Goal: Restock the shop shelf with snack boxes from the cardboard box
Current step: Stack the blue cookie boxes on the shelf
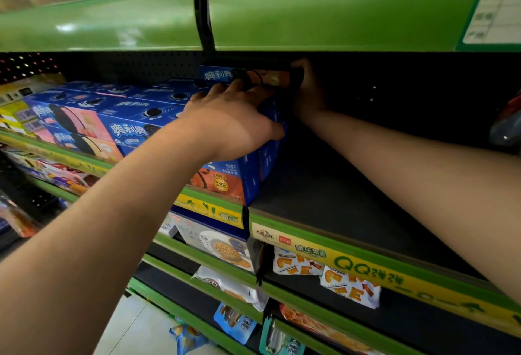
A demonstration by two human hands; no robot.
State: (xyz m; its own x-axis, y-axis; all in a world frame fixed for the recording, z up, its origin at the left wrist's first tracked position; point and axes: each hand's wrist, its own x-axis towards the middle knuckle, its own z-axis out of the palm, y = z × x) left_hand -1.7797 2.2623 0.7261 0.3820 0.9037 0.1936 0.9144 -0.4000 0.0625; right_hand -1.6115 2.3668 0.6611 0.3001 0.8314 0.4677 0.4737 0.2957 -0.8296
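While both arms reach deep into the shelf, left hand presses fingers on the top blue snack box, right hand grips its far end — light, stiff card, prob best held by the ends w/ both hands.

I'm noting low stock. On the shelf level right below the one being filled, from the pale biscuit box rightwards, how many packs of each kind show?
Pale biscuit box: 1
White bags printed with orange letter biscuits: 2
Total: 3
A dark blue shape above the box is too hidden to count.
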